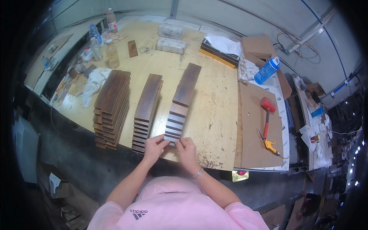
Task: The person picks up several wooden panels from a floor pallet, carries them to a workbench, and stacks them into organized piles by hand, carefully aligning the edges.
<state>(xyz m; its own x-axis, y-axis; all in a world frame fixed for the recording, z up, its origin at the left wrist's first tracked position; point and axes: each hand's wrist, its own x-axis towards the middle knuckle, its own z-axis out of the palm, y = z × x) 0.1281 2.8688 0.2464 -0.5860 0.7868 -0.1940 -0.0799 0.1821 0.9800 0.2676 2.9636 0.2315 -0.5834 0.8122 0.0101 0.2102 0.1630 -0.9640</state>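
Note:
Near the table's front edge, my left hand (154, 149) and my right hand (187, 152) pinch the two corners of the nearest dark wooden board (171, 138). This board is the lowest of a stepped row whose top board (187, 85) points away from me; the boards overlap, each one's end showing below the one above. Light glints off the nearer ends. Left of my hands lies a second stepped row of brown boards (148, 97). Farther left is a taller, wider stack of the same boards (112, 94), its ends staggered.
A red mallet (267, 104) and a yellow air blow gun (270, 146) lie on cardboard (255, 126) at right, below a blue bottle (267, 71). Two wrapped blocks (171, 45) and a small wood piece (132, 48) are at the back. Bottles (112, 53) and rags (96, 82) crowd the left.

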